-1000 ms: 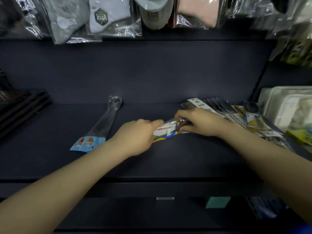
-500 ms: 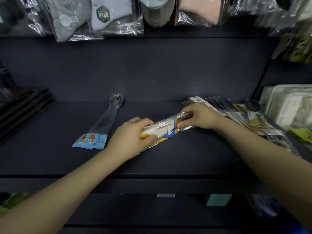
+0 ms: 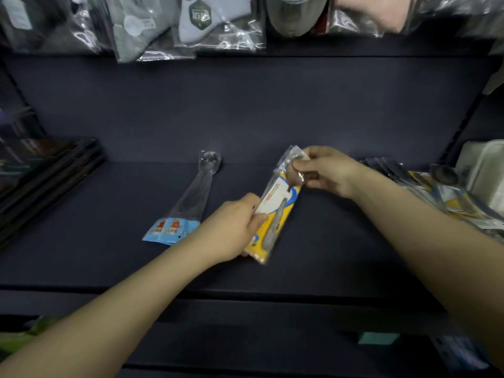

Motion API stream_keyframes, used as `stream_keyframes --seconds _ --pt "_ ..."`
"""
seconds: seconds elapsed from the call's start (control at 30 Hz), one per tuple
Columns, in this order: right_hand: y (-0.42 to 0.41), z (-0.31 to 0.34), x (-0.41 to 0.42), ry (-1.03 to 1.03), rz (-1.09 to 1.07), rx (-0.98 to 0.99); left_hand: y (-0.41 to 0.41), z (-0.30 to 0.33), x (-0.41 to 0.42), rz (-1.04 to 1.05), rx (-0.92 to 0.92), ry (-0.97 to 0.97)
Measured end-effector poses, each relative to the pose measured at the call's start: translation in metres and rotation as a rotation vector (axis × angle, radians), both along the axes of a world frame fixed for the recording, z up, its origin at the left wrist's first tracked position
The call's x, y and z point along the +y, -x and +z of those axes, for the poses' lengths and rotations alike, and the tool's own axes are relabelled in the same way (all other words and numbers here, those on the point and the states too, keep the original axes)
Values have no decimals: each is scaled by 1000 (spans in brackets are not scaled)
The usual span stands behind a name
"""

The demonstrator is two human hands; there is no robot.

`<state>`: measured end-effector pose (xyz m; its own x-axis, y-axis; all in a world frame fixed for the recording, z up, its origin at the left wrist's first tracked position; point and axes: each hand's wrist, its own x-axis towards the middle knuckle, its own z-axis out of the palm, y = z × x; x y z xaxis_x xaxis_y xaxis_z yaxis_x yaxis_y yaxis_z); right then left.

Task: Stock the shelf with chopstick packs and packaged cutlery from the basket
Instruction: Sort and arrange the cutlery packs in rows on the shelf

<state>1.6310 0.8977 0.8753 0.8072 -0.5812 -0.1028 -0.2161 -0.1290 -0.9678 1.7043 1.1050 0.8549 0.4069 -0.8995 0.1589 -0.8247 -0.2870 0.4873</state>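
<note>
A yellow-and-white cutlery pack [image 3: 275,211] in clear plastic lies slanted over the middle of the dark shelf [image 3: 341,241]. My left hand [image 3: 231,227] grips its near end between thumb and fingers. My right hand [image 3: 327,170] pinches its far end, where the spoon's bowl shows through the plastic. To the left a clear spoon pack with a blue printed end [image 3: 188,203] lies flat on the shelf. A fanned pile of more cutlery packs [image 3: 436,192] rests at the right, behind my right forearm.
Bagged goods [image 3: 207,25] hang above the shelf's back wall. Dark flat boxes [image 3: 46,175] are stacked at the left end. White trays [image 3: 482,173] stand at the far right. A small teal label [image 3: 377,338] sits on the shelf front below.
Both hands have carried the yellow pack left from the pile and turned it from nearly crosswise to pointing at the back wall. The view has shifted slightly right.
</note>
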Motion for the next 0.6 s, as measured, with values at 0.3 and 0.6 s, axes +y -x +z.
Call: stream_keyframes --seconds 0.3,0.6 --pt "-103 -5 6 127 -157 105 -83 13 62 -137 -88 12" --pt "-121 -28 28 310 -305 70 -118 0 54 -131 44 -198"
